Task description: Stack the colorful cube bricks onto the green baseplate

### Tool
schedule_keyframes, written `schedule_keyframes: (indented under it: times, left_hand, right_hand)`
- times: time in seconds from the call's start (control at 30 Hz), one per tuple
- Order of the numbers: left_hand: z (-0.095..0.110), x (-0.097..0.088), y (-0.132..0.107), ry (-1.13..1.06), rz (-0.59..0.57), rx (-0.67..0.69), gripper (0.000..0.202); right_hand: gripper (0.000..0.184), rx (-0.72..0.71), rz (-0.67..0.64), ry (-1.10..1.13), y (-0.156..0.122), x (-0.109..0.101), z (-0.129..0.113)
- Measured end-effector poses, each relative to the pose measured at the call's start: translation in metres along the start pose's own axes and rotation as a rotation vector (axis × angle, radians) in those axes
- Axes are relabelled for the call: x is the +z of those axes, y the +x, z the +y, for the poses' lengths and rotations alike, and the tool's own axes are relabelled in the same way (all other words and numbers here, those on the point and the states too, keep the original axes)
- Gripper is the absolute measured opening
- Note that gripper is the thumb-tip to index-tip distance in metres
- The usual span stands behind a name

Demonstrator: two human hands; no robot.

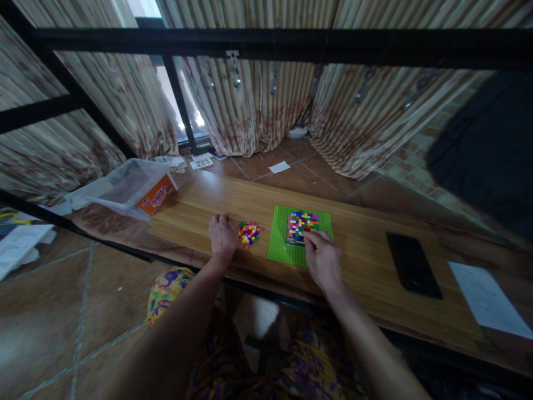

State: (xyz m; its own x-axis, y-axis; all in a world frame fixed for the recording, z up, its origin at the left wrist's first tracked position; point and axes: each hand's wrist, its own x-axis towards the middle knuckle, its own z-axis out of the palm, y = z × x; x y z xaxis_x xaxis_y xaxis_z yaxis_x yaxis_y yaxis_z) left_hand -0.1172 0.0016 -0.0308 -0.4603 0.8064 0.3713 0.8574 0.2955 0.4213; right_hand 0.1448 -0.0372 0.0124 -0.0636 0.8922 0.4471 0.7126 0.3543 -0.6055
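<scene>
A green baseplate lies on the wooden table, with a block of many-coloured small bricks built on it. My right hand rests at the front edge of that block, fingers pinched against it. A small heap of loose coloured bricks lies to the left of the plate. My left hand sits just left of the heap, knuckles up and fingers curled onto the table.
A clear plastic box with an orange label lies tipped at the table's left end. A black phone and a white sheet lie to the right. A black metal frame crosses overhead, with curtains behind it.
</scene>
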Motion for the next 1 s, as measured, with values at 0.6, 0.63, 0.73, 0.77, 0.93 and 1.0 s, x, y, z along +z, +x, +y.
schedule_keyframes:
  times: [0.6, 0.63, 0.73, 0.77, 0.93, 1.0]
  left_hand:
    - [-0.001, 0.002, -0.001, -0.006, -0.012, -0.009, 0.028]
    - [-0.001, 0.002, -0.002, -0.007, -0.011, -0.01, 0.028]
    - [-0.001, 0.001, -0.002, -0.001, -0.015, -0.011, 0.029]
    - [-0.001, 0.001, -0.002, 0.002, -0.02, -0.012, 0.028]
    - [0.001, -0.002, -0.002, 0.001, -0.043, -0.025, 0.026]
    - [0.002, -0.003, -0.002, -0.001, -0.048, -0.032, 0.026]
  right_hand:
    - [0.016, -0.036, -0.255, -0.017, -0.023, 0.093, -0.071]
    - [0.015, -0.04, -0.26, -0.045, -0.021, 0.097, -0.072]
    - [0.012, -0.056, -0.272, -0.105, -0.018, 0.102, -0.071]
    - [0.013, -0.06, -0.268, -0.116, -0.017, 0.102, -0.07]
    - [0.023, -0.035, -0.222, -0.127, -0.012, 0.098, -0.056]
    - [0.026, -0.032, -0.212, -0.105, -0.008, 0.097, -0.053]
